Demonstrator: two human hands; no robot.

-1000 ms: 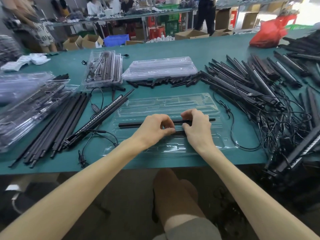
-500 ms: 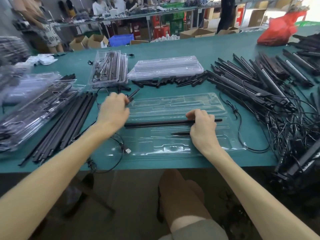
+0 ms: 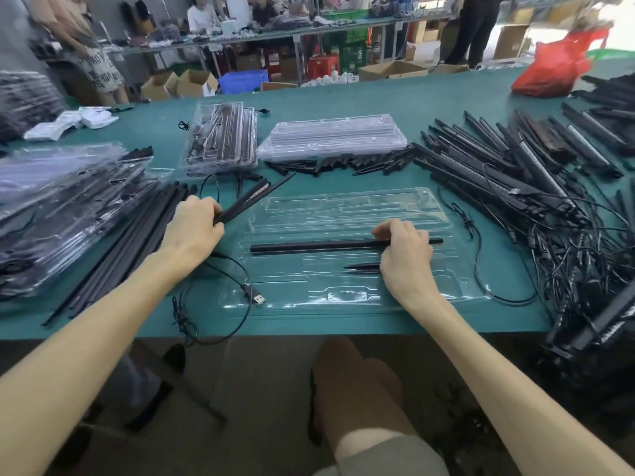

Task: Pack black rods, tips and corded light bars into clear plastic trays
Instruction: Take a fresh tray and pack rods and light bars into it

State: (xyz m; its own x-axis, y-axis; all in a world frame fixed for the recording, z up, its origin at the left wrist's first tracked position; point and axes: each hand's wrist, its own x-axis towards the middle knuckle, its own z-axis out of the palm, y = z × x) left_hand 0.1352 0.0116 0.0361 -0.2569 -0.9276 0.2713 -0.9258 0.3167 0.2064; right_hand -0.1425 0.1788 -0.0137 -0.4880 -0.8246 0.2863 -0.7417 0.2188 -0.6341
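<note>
At a green packing table (image 3: 378, 97), filled clear trays (image 3: 68, 201) are stacked at far left, with a bundle of loose black rods (image 3: 137, 242) lying just beside them. The worker's left hand (image 3: 192, 228) grips the near end of a corded light bar (image 3: 254, 197), fingers curled round it; the bar slants up and to the right, past the far-left corner of an open clear plastic tray (image 3: 343, 214). A cable loops off the table's near edge, and its USB plug (image 3: 259, 299) rests on the tray's left end. One black rod (image 3: 309, 247) lies lengthwise across the middle of the tray, and a pointed tip (image 3: 360, 266) lies just nearer the worker, partly hidden by the right hand (image 3: 405, 255), whose fingers are curled over the rod near its right end. Behind the tray sit a row of loose tips (image 3: 343, 164) and a stack of empty trays (image 3: 330, 137). At right, a tangled pile of corded light bars (image 3: 515, 173) spreads across the table, a red bag (image 3: 556, 67) beyond it.
</note>
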